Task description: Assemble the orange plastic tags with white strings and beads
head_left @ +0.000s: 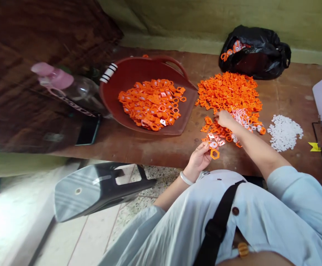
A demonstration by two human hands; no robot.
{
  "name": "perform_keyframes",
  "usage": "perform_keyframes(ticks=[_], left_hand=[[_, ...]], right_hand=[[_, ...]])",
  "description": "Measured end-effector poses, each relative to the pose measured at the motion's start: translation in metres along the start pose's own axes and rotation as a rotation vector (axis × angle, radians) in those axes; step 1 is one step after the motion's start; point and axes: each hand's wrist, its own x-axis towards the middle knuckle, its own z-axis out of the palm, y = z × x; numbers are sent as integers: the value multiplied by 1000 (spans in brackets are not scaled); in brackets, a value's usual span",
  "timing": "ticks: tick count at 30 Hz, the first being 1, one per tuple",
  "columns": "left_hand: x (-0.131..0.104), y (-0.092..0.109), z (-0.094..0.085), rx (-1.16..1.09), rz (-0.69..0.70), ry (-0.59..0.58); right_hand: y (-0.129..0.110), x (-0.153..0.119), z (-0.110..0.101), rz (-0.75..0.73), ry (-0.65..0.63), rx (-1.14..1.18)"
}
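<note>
My left hand [200, 157] is closed in a pinch at the table's near edge. It holds an orange plastic piece [214, 153] with a hexagonal ring at one end and a white round part at the other. Farther out, my right hand [224, 119] has its fingertips drawn together at the small near heap of orange pieces [224, 130]; whatever they grip is hidden. Beside that wrist lies a bundle of white strings [240, 116]. A larger heap of orange pieces [229, 90] spreads just beyond.
Left of the heaps, a brown-red scoop basket [113, 107] holds many orange pieces. A black plastic bag [260, 55] stands behind, and white small parts [284, 133] lie to the right. A pink-capped bottle [80, 90], a phone [88, 130] and a grey stool [94, 188] are leftward.
</note>
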Motion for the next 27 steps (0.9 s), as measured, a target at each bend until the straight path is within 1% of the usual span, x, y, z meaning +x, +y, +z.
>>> perform_keyframes(ticks=[2, 4, 6, 8, 11, 13, 15, 17, 19, 22, 27], left_hand=[[3, -1, 3, -9, -23, -1], [5, -2, 6, -28, -26, -11], [6, -3, 11, -52, -18, -13], [6, -3, 15, -70, -22, -5], [5, -5, 24, -101, -40, 2], [5, -6, 30, -135, -48, 3], [4, -7, 35, -158, -59, 11], [4, -8, 39, -164, -64, 27], [4, -9, 41, -160, -55, 41], [6, -11, 40, -148, -46, 43], [8, -17, 37, -114, -45, 64]], right_hand=[[4, -7, -4, 2, 66, -7], [8, -19, -9, -12, 173, 41], [11, -37, -11, -59, 289, 177], [13, -58, -7, -99, 345, 382], [14, -92, 10, -125, 362, 677], [13, -112, 22, -177, 388, 854], [12, -129, 30, -214, 395, 1014], [11, -142, 35, -199, 380, 1139], [13, -152, 37, -153, 365, 1227], [19, -165, 38, -117, 363, 1299], [27, -180, 38, -109, 305, 1314]])
